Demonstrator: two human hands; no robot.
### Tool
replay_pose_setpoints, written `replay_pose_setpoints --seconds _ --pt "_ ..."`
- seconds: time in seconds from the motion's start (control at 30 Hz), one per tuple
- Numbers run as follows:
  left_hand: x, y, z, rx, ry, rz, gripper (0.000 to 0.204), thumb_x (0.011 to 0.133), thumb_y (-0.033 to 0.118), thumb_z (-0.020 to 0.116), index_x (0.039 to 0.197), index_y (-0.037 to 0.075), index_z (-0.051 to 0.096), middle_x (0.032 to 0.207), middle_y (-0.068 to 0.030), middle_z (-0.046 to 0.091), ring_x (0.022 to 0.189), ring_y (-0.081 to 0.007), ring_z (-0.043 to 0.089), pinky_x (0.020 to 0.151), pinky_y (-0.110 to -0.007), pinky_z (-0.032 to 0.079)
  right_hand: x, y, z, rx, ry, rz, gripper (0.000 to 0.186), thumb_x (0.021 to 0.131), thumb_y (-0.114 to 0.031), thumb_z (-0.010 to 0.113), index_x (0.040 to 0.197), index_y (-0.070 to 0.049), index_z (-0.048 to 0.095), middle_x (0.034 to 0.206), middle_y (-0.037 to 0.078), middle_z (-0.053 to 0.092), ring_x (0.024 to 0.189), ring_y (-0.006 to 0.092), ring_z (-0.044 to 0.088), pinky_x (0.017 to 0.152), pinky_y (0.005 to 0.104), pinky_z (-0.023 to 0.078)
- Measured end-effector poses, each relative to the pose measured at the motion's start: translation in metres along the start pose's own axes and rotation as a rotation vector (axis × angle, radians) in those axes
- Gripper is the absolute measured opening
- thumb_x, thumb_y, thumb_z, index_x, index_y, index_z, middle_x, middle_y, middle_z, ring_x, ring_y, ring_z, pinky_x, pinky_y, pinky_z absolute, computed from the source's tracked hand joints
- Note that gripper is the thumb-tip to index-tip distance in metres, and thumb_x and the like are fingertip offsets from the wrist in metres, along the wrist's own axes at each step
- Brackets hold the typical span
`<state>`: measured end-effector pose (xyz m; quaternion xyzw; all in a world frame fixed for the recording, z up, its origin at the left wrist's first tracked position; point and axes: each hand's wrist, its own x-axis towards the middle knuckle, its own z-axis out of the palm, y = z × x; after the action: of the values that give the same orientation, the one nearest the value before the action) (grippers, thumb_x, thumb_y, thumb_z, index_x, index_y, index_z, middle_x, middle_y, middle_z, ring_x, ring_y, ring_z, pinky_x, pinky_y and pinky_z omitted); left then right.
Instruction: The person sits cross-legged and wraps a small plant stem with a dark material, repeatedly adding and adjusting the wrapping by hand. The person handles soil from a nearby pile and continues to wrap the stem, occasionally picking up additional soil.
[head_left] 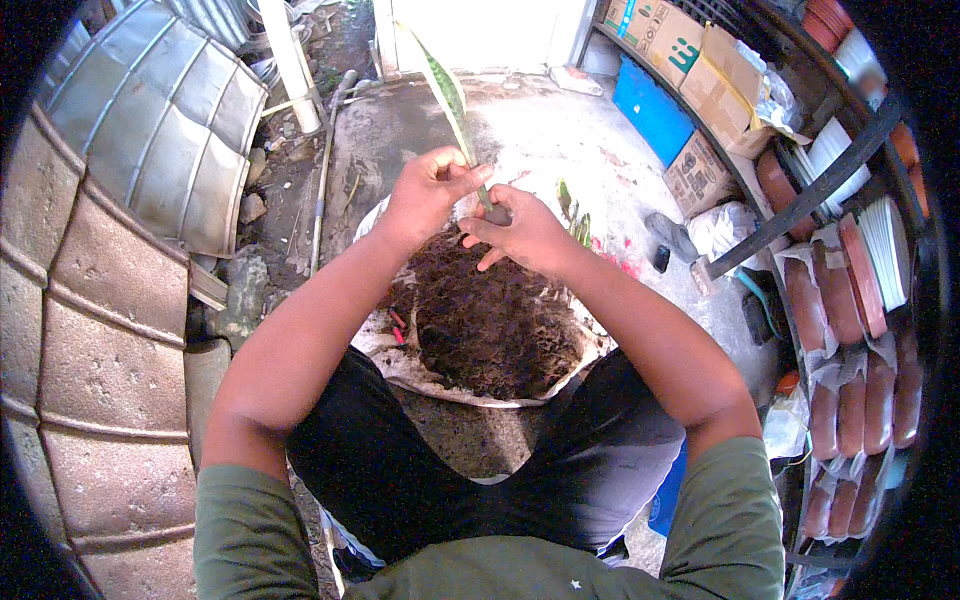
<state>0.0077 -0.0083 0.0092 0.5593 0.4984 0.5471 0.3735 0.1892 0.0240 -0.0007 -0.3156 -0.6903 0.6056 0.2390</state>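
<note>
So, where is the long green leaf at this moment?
In the head view the long green leaf stands near the top centre, its base pinched between the left hand and the right hand, above the sack of dark soil.

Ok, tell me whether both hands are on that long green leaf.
Yes: left hand and right hand both pinch the leaf near its base, above the soil.

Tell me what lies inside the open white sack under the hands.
The white sack is filled with dark brown soil, with small red bits at its left edge. Whatever lies below the soil's surface is covered, and the hands hide its far edge.
</note>
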Motion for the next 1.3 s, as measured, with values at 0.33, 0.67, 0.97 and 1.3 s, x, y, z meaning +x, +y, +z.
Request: replay_pose_setpoints --seconds 0.33,0.67,0.97,1.3 --pt "-0.008 0.009 0.015 -0.116 -0.047 0.002 0.02 0.092 0.021 0.078 0.085 0.005 0.067 0.077 -0.0007 0.069 0.07 -0.0078 0.063 0.062 -0.026 0.049 0.002 0.008 -0.005 -0.68 0.282 -0.21 0.024 0.093 -0.027 0.07 0.089 -0.003 0.071 0.07 0.006 0.067 0.073 0.0125 0.068 0.06 0.0358 0.052" --pt "0.0 -0.007 0.013 0.049 0.004 0.12 0.021 0.092 0.023 0.079 0.085 0.006 0.068 0.079 0.0012 0.068 0.071 -0.0062 0.058 0.064 -0.025 0.046 0.009 -0.006 0.0 -0.69 0.349 -0.058 0.042 0.09 -0.035 0.065 0.077 0.004 0.07 0.068 0.025 0.067 0.072 0.0414 0.071 0.072 0.0492 0.055" --pt "-0.003 -0.001 0.01 -0.118 -0.058 0.099 0.019 0.095 0.022 0.073 0.103 0.005 0.07 0.086 0.0029 0.068 0.076 -0.0047 0.057 0.069 -0.025 0.047 0.005 0.003 -0.006 -0.172 0.009 0.029 0.034 0.09 -0.021 0.071 0.114 0.001 0.061 0.08 0.009 0.066 0.065 0.0219 0.067 0.063 0.0355 0.056" --pt "-0.002 -0.002 0.003 -0.045 0.002 -0.016 0.021 0.093 0.021 0.077 0.097 0.002 0.069 0.086 0.0006 0.069 0.073 -0.0052 0.058 0.064 -0.026 0.048 0.001 0.004 0.003 -0.052 0.086 0.022 0.027 0.093 -0.026 0.072 0.101 0.0 0.066 0.083 0.007 0.07 0.074 0.0147 0.068 0.061 0.0288 0.057"
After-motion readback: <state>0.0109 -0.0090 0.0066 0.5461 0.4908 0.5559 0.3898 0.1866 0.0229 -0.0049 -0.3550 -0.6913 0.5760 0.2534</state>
